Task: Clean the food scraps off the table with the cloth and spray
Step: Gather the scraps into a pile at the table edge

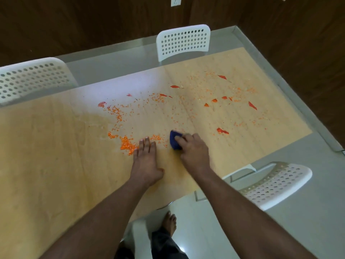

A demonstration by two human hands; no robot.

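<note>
Orange and red food scraps (186, 107) lie scattered over the middle and right of the light wooden table (56, 146). A denser heap of orange bits (127, 143) sits just left of my left hand (146, 161), which rests flat on the tabletop with straight fingers. My right hand (193, 152) grips a bunched blue cloth (174, 140) and presses it on the table beside the heap. No spray bottle is in view.
Three white perforated chairs stand around the table: one at the far left (29, 79), one at the far side (183, 42), one at the near right (276, 186). A dark wooden wall is behind. My bare foot (169, 222) shows on the pale floor below the table edge.
</note>
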